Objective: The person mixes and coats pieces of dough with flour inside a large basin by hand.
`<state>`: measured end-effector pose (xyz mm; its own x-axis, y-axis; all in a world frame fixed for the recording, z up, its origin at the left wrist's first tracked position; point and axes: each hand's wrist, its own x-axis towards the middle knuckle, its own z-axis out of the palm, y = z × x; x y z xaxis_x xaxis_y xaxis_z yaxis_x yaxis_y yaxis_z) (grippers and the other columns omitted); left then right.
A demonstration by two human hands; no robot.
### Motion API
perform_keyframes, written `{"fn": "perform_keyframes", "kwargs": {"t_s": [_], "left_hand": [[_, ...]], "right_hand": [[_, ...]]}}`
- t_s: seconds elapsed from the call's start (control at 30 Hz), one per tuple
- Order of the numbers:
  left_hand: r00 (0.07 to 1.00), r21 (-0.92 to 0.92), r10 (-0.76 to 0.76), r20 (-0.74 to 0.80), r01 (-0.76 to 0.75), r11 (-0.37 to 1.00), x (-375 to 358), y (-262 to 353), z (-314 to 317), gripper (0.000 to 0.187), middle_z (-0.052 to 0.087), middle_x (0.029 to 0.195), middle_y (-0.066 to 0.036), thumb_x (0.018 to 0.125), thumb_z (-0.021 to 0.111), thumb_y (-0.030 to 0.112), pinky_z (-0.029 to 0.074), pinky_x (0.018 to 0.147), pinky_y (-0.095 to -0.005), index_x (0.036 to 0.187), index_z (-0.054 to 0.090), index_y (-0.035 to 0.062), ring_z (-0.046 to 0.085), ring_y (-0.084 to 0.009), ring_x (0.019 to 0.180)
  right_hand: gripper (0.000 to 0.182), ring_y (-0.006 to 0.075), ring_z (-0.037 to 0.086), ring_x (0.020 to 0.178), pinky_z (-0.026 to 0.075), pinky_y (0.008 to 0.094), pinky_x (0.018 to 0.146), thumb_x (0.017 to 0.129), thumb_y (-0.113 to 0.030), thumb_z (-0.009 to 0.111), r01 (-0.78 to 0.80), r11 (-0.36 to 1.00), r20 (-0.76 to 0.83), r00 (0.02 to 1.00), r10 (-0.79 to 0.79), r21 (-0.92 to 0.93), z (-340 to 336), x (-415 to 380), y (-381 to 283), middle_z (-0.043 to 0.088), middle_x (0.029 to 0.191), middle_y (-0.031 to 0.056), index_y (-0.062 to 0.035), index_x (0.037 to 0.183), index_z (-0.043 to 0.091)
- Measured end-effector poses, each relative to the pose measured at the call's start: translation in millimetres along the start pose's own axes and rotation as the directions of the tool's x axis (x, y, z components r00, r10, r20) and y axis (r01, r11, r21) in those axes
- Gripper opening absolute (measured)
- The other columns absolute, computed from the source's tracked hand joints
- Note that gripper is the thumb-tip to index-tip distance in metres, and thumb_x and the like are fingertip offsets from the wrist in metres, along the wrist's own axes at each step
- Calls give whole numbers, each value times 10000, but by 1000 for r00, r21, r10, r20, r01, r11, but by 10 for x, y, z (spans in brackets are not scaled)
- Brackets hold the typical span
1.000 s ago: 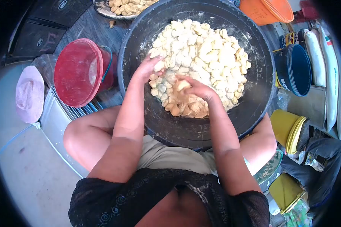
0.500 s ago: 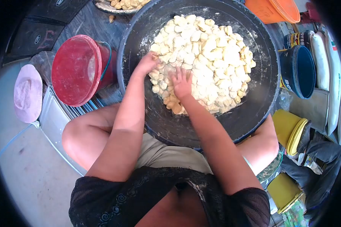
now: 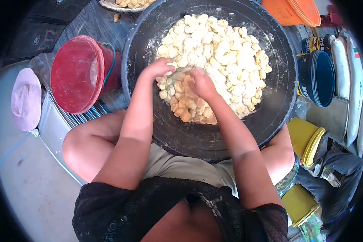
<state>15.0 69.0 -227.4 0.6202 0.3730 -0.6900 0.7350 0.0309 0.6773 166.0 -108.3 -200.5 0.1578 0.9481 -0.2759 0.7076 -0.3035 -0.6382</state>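
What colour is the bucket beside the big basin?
Red bucket, left of the black basin; head view.

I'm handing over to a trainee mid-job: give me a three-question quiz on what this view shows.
1. True or false: both hands rest on the pile of dough pieces in the black basin.
2. Which bucket lies beside the left arm? A) red B) blue C) yellow
3. Fill in: at the top edge, left of the basin, a ____ holds more pieces.

Key
1. True: left hand and right hand both press on the pile.
2. A, the red bucket.
3. Tray.
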Motion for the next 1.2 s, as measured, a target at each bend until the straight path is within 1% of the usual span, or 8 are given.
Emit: {"fn": "perform_keyframes", "kwargs": {"t_s": [0.2,0.33,0.6,0.7,0.83,0.93,1.03,1.2], "left_hand": [[966,158,117,230,-156,975,-214,137,-373,415,688,857,-65,747,730,319,468,744,-277,1028,689,16,597,-135,798],[934,106,273,-230,-255,961,196,-52,150,651,555,1267,-181,714,759,178,454,934,-307,1297,516,19,579,-221,1079],[825,562,382,-416,-97,821,136,-76,1284,423,473,1350,-191,755,684,133,451,947,-414,1163,578,107,541,-307,1162],[962,121,199,-186,-179,977,-55,158,874,255,607,1077,-151,771,608,111,499,777,-378,1021,586,64,614,-247,916],[953,-240,177,246,-117,964,-232,318,405,220,576,822,-4,772,585,91,471,619,-257,991,593,77,547,-105,754],[940,-438,188,285,-47,898,-401,440,235,188,581,825,10,766,608,89,461,589,-236,952,583,86,545,-89,737],[934,-502,204,294,-31,864,-549,561,187,152,593,853,8,775,655,112,470,563,-261,901,573,94,555,-85,766],[941,-619,297,159,-139,773,-566,681,318,237,631,887,-37,770,688,55,491,599,-256,935,522,93,594,-109,803]], "right_hand": [[469,285,497,1160,207,571,1087,829,-119,522,101,773,-277,898,-342,-627,405,834,258,542,1235,71,-167,1295,501],[339,279,531,1102,195,553,1098,842,-177,521,222,789,188,973,-137,-573,207,799,42,555,1172,66,-184,1177,574],[229,271,579,957,403,370,950,753,-7,593,201,977,-172,967,-186,71,-26,-14,345,595,1045,95,-99,963,580],[181,224,585,1034,483,354,882,833,12,499,71,879,-253,966,58,471,-186,-163,286,622,1097,105,-76,976,566],[206,180,585,1029,519,359,814,903,-37,473,-122,113,95,971,221,986,-531,-322,307,633,1112,126,-96,1093,527],[211,158,556,1041,493,336,850,878,-19,468,-269,138,248,956,155,953,-831,-402,73,625,1105,77,-98,1049,564],[211,135,544,1056,427,301,924,897,-60,505,-131,586,101,991,85,800,-729,-331,52,639,1102,55,-93,1090,581],[204,148,525,1072,363,293,979,914,-126,561,-86,384,20,985,172,919,-622,-345,-181,604,1137,53,-86,1113,574]]}}
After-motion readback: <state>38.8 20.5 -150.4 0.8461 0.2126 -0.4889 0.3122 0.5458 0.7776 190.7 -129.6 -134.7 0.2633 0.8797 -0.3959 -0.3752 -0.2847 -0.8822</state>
